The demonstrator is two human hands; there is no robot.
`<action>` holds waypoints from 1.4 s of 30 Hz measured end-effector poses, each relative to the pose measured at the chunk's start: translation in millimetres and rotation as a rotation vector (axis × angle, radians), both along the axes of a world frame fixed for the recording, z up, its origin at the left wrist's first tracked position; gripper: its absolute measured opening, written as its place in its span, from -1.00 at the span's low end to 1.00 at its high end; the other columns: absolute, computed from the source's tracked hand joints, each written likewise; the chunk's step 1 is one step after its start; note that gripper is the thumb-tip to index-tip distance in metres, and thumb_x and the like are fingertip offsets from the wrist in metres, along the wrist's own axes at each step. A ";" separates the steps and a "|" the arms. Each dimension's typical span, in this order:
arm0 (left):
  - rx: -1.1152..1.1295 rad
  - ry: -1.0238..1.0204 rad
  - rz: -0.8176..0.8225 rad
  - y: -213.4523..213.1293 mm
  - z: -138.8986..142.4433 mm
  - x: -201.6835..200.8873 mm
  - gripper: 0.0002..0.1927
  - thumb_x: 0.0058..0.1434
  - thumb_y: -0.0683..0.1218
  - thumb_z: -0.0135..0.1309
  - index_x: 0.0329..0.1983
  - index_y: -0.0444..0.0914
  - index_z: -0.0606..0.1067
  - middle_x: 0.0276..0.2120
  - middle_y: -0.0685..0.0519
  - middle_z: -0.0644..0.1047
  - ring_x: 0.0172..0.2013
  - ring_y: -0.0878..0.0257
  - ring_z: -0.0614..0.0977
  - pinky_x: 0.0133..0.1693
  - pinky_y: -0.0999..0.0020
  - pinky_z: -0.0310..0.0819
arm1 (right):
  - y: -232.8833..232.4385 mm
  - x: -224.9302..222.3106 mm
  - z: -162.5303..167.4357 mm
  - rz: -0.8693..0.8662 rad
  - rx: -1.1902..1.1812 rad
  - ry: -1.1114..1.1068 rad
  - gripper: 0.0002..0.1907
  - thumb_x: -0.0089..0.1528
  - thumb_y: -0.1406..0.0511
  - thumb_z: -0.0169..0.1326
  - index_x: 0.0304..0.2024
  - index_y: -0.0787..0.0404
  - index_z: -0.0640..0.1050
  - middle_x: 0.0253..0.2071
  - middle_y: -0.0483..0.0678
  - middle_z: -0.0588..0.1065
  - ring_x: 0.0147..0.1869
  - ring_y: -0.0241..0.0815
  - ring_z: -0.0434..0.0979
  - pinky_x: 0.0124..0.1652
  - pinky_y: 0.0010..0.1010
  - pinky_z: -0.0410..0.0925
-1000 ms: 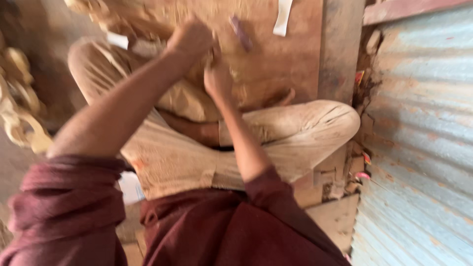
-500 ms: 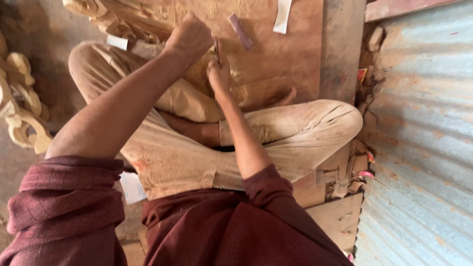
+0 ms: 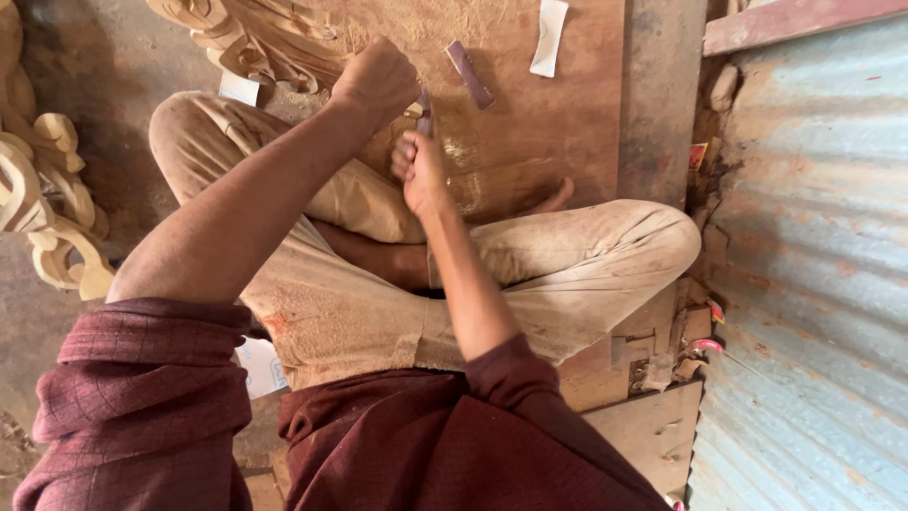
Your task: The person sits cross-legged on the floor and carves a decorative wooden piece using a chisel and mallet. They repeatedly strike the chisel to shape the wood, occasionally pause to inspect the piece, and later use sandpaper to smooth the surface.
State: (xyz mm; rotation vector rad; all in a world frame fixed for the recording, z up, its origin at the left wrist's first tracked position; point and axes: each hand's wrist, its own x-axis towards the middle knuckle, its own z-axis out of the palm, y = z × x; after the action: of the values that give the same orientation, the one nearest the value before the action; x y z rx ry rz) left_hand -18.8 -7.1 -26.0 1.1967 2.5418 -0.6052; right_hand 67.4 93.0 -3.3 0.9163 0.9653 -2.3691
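A thin chisel-like tool (image 3: 425, 112) is grasped upright by the right hand (image 3: 421, 172) against the brown wooden board (image 3: 539, 132), while the left hand (image 3: 380, 80) is clenched into a fist just beside the tool's upper end — what it holds cannot be told. A white paper strip (image 3: 549, 36) lies at the board's top edge, a small dark stick (image 3: 469, 74) near it, and a white scrap (image 3: 238, 88) by the knee. Pale carved wooden scrolls (image 3: 47, 208) lie on the dusty floor at left — corrugated metal sheeting (image 3: 813, 284) is seen at right.
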 end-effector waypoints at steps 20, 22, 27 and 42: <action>-0.058 0.044 -0.020 -1.2 -4.3 0.5 -0.81 0.22 0.05 0.24 -0.35 -0.14 0.59 -0.44 0.29 0.63 -0.32 0.46 0.64 -0.21 0.40 0.41 | -16.9 8.3 7.2 0.622 1.886 0.569 -0.65 0.34 0.24 0.06 0.17 0.04 0.35 -0.43 0.13 0.54 -0.35 0.21 0.57 -0.34 0.08 0.39; 0.023 0.032 0.005 -0.5 -1.8 -1.0 -0.87 0.21 0.03 0.22 -0.35 -0.10 0.64 -0.37 0.21 0.66 -0.24 0.32 0.66 -0.18 0.34 0.40 | -15.8 7.6 8.1 0.721 2.006 0.671 -0.91 0.29 0.23 0.06 -0.19 0.02 0.42 -0.47 0.15 0.53 -0.38 0.19 0.57 -0.34 0.06 0.40; 0.085 0.033 0.011 -0.9 2.8 -0.8 -0.85 0.22 0.02 0.18 -0.33 -0.08 0.69 -0.30 0.18 0.69 -0.19 0.24 0.67 -0.15 0.28 0.41 | -17.5 9.1 11.1 0.662 1.838 0.621 -0.72 0.30 0.32 0.03 0.07 0.14 0.51 -0.53 0.16 0.52 -0.43 0.22 0.56 -0.37 0.07 0.37; 0.100 -0.010 0.123 1.3 5.7 -6.8 -0.81 0.09 0.07 0.28 -0.25 -0.04 0.69 -0.22 0.15 0.68 -0.13 0.15 0.67 -0.16 0.24 0.44 | -10.7 12.3 21.2 0.784 1.763 0.525 -0.58 0.36 0.28 -0.03 0.28 0.10 0.39 -0.43 0.19 0.56 -0.37 0.24 0.58 -0.35 0.05 0.40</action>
State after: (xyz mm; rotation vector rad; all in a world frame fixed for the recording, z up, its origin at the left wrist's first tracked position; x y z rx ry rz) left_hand -25.6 -5.9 -20.3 1.0609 2.6418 -0.4478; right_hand 79.7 82.3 17.9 0.0943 2.9279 -0.6197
